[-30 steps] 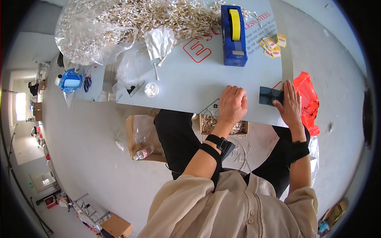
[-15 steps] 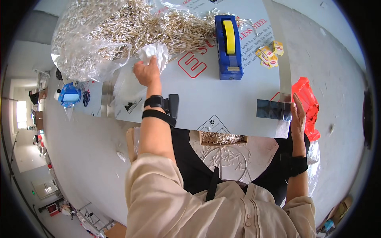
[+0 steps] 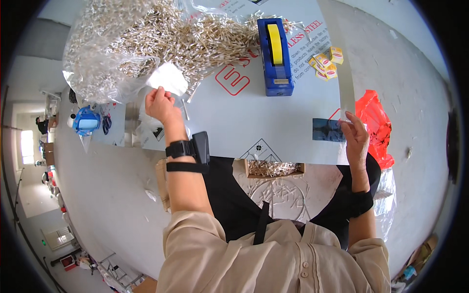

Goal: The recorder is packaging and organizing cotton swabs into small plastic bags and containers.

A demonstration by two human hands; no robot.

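My left hand [image 3: 162, 105] pinches the lower edge of a white piece [image 3: 168, 78] that looks like thin paper or a small flat bag. It is held beside a large heap of cotton swabs [image 3: 195, 41], some of them inside a clear plastic bag [image 3: 97, 53]. A few loose swabs stick out just right of that hand. My right hand [image 3: 357, 139] hovers at the table's right edge, fingers loosely bent and apart, with nothing visible in it. It is nearest to a dark strip [image 3: 326, 130] stuck on the tabletop.
A blue tape dispenser [image 3: 277, 73] with yellow tape stands right of the heap. Several small yellow packets [image 3: 323, 66] lie beyond it. A box of swabs [image 3: 273, 169] sits below the front edge. A red plastic bag [image 3: 373, 122] hangs at the right; a blue jug [image 3: 87, 120] stands left.
My left hand has drawn back toward me and left, and the crumpled white piece now shows flatter. My right hand has shifted left, its fingers now bent over the table edge.
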